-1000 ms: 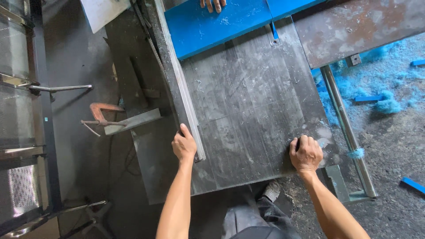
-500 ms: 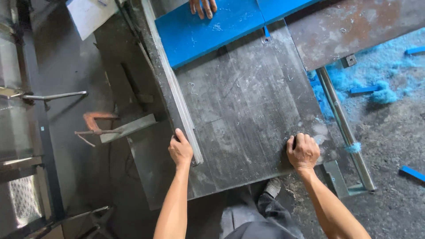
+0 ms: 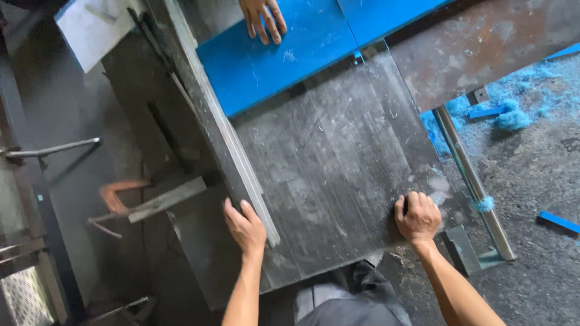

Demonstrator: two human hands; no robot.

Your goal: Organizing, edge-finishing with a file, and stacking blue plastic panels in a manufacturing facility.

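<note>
Both of my hands lie flat and empty on the scuffed grey metal tabletop [image 3: 338,175], left hand [image 3: 246,228] against the long pale fence rail [image 3: 223,139], right hand [image 3: 417,217] nearer the blue plastic sheet [image 3: 284,60] ahead.

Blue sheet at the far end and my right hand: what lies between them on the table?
Head view: only bare, scratched grey table top lies between the blue sheet and the right hand; nothing rests on that stretch.

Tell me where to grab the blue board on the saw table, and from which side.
Grip the blue board by its near straight edge, coming from the near side with the left hand. It lies flat, guide rail along its left; another person's hand presses the far end.
</note>
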